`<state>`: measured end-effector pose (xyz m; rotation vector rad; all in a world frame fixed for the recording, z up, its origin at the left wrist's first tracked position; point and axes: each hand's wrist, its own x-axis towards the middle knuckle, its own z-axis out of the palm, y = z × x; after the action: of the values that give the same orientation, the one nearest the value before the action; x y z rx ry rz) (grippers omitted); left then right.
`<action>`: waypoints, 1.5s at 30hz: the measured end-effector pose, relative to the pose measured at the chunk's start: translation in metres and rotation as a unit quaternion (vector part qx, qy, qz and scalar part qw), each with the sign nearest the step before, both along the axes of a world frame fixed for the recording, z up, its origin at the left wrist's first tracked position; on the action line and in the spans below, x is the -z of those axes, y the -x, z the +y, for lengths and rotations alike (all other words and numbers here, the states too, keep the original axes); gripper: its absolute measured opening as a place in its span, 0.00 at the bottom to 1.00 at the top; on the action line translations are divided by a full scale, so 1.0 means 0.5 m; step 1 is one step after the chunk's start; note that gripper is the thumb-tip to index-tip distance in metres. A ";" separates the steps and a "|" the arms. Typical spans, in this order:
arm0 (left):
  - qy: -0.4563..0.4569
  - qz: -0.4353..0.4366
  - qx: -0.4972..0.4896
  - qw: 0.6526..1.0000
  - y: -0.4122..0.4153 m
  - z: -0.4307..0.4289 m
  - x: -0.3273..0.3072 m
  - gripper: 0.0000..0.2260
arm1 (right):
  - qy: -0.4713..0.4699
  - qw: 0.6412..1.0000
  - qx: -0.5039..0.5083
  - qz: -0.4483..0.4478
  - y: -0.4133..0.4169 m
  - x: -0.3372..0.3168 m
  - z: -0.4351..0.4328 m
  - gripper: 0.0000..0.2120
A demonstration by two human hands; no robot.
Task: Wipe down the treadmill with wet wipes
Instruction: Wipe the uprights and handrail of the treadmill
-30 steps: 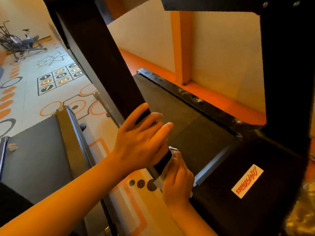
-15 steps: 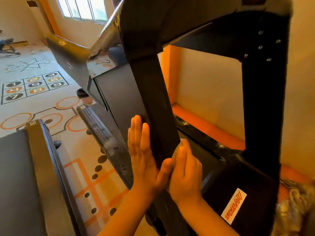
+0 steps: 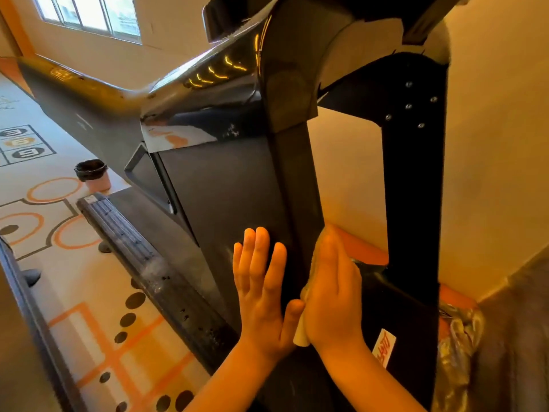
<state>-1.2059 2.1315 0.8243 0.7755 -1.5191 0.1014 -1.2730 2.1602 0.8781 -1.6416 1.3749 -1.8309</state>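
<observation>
While the left hand (image 3: 261, 295) lies flat, fingers straight, on the treadmill (image 3: 214, 203) beside its near post (image 3: 297, 179), the right hand (image 3: 332, 295), equally flat, presses one wet wipe (image 3: 300, 337) against that post; the wipe's pale edge runs up along it, and two posts show

Two hands are showing, the left hand (image 3: 261, 295) and the right hand (image 3: 332, 295), with one wet wipe (image 3: 300, 337) peeking out beneath the right. Two black posts are rising on the one treadmill (image 3: 214, 185): the near upright (image 3: 297, 179) and the far upright (image 3: 413, 188), which is carrying five screws (image 3: 408, 106). One white label (image 3: 384, 347), one bin (image 3: 92, 173) and one window (image 3: 89, 13) are also showing.
</observation>
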 end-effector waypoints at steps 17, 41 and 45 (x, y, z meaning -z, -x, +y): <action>-0.118 -0.001 0.128 0.985 -0.035 0.063 -0.034 0.27 | -0.089 0.990 -0.033 -0.107 0.009 0.021 0.078 0.16; -0.144 0.039 0.190 0.970 -0.033 0.086 -0.006 0.27 | -0.018 0.989 0.025 0.144 -0.019 -0.108 -0.027 0.27; -0.171 0.047 0.209 0.962 -0.033 0.094 -0.008 0.30 | -0.013 0.986 0.024 0.167 -0.017 -0.083 -0.014 0.27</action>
<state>-1.1895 2.1784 0.8284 0.6995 -1.5977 -0.5183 -1.2645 2.1532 0.9198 -1.9859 1.5738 -1.6057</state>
